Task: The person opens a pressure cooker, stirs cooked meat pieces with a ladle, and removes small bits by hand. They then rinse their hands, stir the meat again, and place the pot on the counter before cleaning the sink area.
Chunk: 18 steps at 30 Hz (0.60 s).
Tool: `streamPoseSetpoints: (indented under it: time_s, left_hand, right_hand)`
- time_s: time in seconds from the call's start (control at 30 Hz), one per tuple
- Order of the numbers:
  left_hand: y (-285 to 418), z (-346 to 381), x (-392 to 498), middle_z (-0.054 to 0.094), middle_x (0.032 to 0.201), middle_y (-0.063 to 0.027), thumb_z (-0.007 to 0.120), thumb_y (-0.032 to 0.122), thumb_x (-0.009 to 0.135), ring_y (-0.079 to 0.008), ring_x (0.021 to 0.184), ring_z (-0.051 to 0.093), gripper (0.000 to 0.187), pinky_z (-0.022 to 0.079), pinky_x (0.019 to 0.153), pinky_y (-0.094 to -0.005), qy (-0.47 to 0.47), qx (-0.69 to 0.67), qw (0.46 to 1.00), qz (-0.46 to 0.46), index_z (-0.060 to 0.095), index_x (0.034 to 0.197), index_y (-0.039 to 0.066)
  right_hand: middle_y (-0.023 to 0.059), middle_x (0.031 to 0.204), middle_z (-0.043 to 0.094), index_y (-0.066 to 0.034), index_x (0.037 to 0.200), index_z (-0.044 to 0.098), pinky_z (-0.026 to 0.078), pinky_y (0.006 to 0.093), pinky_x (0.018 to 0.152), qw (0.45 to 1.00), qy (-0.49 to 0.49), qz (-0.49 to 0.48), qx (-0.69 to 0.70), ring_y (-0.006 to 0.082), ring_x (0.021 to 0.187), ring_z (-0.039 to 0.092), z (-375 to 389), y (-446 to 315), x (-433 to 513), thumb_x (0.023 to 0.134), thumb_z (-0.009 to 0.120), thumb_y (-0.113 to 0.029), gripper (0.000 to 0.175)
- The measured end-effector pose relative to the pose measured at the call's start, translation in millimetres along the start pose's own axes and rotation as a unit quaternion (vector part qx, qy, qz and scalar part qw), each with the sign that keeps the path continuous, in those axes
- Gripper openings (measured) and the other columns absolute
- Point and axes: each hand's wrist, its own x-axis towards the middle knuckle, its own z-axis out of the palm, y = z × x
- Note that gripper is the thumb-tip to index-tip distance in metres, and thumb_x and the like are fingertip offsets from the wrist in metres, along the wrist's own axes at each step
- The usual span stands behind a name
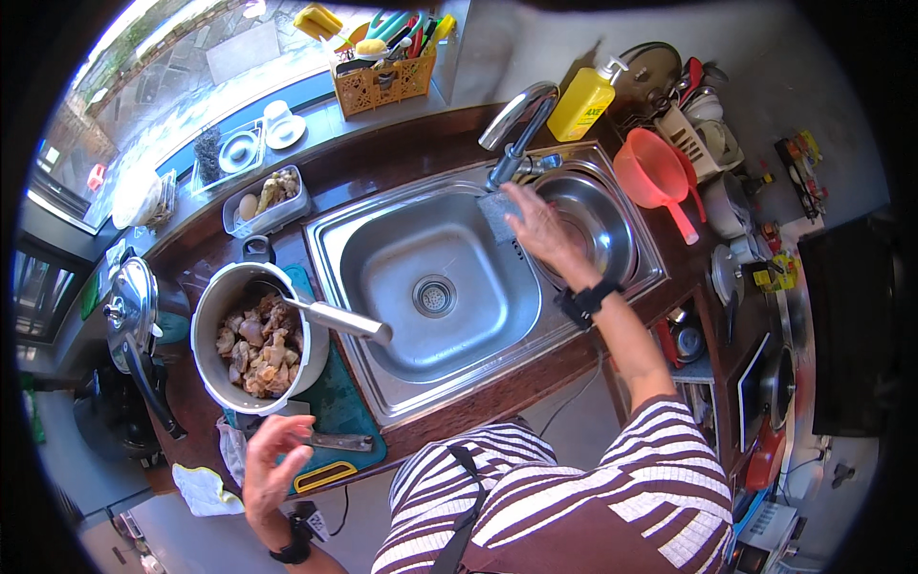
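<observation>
My left hand (276, 463) is raised with fingers apart, holding nothing. It is nearest the front of a pressure cooker pot (315, 359) and a wooden-handled knife (344, 442) on a green cutting board (355, 402). Inside the pot are chunks of meat (262, 348) and a ladle, whose metal handle (344, 321) reaches over the sink's edge. My right hand (539, 226) is stretched out with nothing visible in its grasp, over the divider of the stainless steel sink (387, 251). Beside its fingers lies a grey cloth (496, 215), partly covered; contact cannot be judged.
Behind the sink are a faucet (509, 161) and a yellow soap bottle (582, 104). A metal basin (609, 222) sits in the right bowl, near a pink strainer-like dipper (649, 168). Leftward are a plastic food container (269, 201) and the pressure cooker lid (136, 308).
</observation>
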Motion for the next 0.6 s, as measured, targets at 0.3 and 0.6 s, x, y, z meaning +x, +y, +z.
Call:
streamPoseSetpoints:
  time_s: [0.3,0.6]
  left_hand:
    - [-5.7,124.7,76.1,0.054,0.087,0.0,0.064,0.014,0.089,-0.0072,0.077,0.052,0.026,0.045,0.068,-0.0214,-0.077,-0.012,0.997,-0.029,0.062,0.112,0.002]
    - [-19.3,181.9,187.5,0.063,0.107,-0.014,0.051,0.025,0.097,-0.0166,0.09,0.064,0.041,0.052,0.078,-0.0265,0.014,-0.213,0.975,-0.058,0.047,0.129,-0.002]
  right_hand:
    - [0.0227,0.126,0.052,0.0001,0.128,0.04,0.031,0.05,0.106,0.972,-0.106,-0.018,-0.208,0.0374,0.119,0.048,-28.0,106.2,33.3,0.09,0.054,-0.028,0.049]
    - [0.0019,0.068,0.06,-0.0033,0.083,0.065,0.049,0.0277,0.06,0.842,-0.223,0.234,0.432,0.012,0.066,0.06,63.5,-12.6,61.5,0.093,0.058,-0.035,0.034]
